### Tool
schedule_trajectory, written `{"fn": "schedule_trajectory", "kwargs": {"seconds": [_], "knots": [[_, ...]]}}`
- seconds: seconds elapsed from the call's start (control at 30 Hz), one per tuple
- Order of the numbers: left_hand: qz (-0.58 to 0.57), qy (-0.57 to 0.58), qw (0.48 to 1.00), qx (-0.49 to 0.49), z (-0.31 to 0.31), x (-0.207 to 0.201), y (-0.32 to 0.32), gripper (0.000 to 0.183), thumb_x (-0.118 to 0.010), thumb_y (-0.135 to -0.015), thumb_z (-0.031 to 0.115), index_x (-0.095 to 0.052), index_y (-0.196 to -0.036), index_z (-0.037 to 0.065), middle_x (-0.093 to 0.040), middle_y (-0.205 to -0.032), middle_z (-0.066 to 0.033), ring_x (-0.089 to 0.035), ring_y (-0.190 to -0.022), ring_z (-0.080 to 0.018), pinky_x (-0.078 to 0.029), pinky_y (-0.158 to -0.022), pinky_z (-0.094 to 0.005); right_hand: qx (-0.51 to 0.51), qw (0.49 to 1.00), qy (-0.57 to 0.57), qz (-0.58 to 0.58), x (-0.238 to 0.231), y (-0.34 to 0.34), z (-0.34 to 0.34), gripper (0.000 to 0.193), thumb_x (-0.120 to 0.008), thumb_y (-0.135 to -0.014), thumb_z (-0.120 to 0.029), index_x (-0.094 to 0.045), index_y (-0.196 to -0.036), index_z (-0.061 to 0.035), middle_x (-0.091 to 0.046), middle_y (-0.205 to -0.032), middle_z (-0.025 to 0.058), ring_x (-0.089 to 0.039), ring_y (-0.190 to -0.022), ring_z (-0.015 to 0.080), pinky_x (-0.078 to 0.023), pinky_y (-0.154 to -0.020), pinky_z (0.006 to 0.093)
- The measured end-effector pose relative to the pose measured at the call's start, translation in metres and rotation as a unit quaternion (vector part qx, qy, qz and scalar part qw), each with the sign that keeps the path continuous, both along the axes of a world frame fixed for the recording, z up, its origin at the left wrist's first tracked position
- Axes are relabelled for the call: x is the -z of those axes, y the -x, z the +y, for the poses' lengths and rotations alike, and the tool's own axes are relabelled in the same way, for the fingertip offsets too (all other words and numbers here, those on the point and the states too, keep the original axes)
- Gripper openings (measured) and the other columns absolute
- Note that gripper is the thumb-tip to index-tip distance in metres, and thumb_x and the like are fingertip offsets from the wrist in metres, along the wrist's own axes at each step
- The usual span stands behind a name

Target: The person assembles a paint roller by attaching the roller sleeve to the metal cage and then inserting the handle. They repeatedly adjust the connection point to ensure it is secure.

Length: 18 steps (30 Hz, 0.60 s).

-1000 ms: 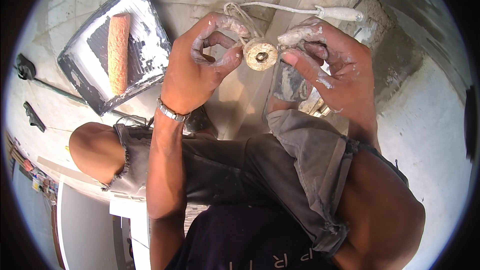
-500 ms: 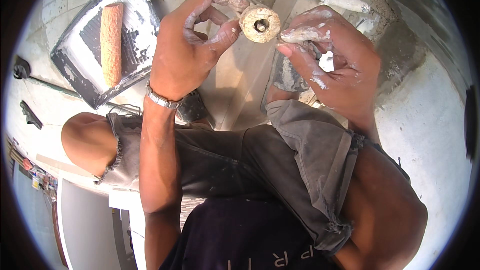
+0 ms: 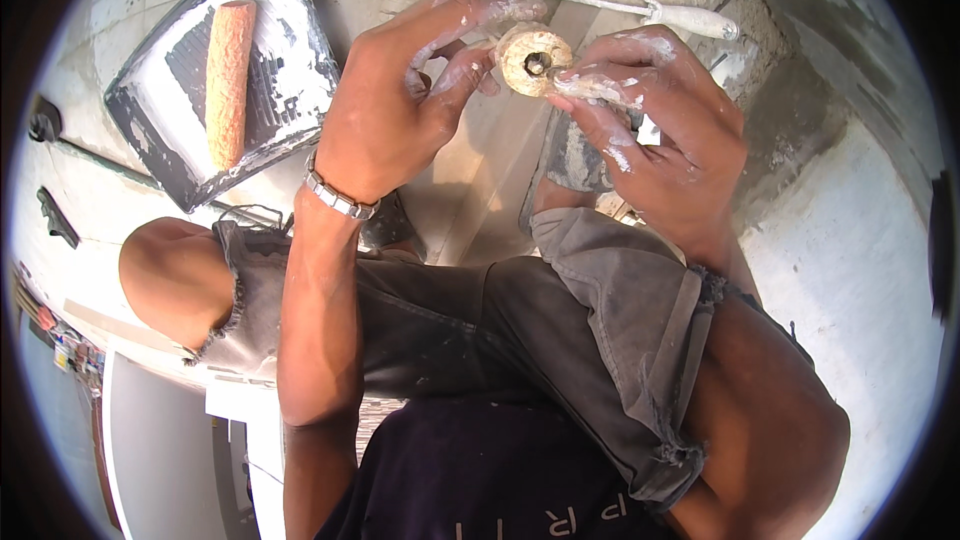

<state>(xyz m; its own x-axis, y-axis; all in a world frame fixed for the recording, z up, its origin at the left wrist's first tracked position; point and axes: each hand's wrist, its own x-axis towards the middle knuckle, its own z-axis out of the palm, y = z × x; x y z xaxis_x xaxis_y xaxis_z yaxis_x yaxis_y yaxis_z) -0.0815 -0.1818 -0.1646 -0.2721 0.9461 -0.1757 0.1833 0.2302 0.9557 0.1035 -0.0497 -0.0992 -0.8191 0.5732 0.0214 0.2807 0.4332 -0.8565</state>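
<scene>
The roller core (image 3: 536, 44), seen end-on, was raised between both hands, above the floor (image 3: 455, 175). Its round face was cream-coloured and rough, with a dark central hole showing metal inside. The left hand (image 3: 385, 115) was partly curled, thumb and fingers holding its left side. The right hand (image 3: 680, 130) was pinched nearly closed at its lower right edge; whether it gripped the core could not be told. Beyond lay a white-coated wire rod (image 3: 590, 2) and handle (image 3: 695, 17), the rod's near end obscured by the left hand. Leftward, an orange roller sleeve (image 3: 230, 85) rested in a dark, paint-smeared tray (image 3: 165, 162).
</scene>
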Motion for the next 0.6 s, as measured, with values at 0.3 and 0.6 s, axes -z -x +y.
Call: {"fn": "schedule_trajectory", "kwargs": {"seconds": [0.3, 0.6], "knots": [[-0.004, -0.006, 1.0, -0.022, 0.0076, -0.0031, -0.0027, 0.036, -0.072, -0.091, 0.0, -0.067, -0.126, 0.0, -0.072, -0.116, -0.0201, -0.071, -0.098, -0.0413, -0.057, -0.088, -0.0414, 0.019, 0.998, -0.048, 0.022, 0.0012, 0.0071, -0.0046, 0.021, -0.084, -0.077, 0.01, -0.078, -0.096, 0.0039, -0.072, -0.095, 0.0141, -0.069, -0.082, 0.0205, -0.053, -0.066, 0.0296], [0.078, -0.058, 0.995, -0.014, 0.0067, -0.0014, -0.0021, 0.037, -0.07, -0.09, -0.006, -0.068, -0.126, 0.0, -0.073, -0.119, -0.0206, -0.07, -0.107, -0.0414, -0.057, -0.094, -0.0424, 0.056, 0.996, 0.057, -0.031, 0.0034, 0.003, -0.0079, 0.023, -0.082, -0.081, 0.011, -0.075, -0.103, 0.0052, -0.071, -0.102, 0.011, -0.065, -0.086, 0.0126, -0.05, -0.069, 0.0262]]}}
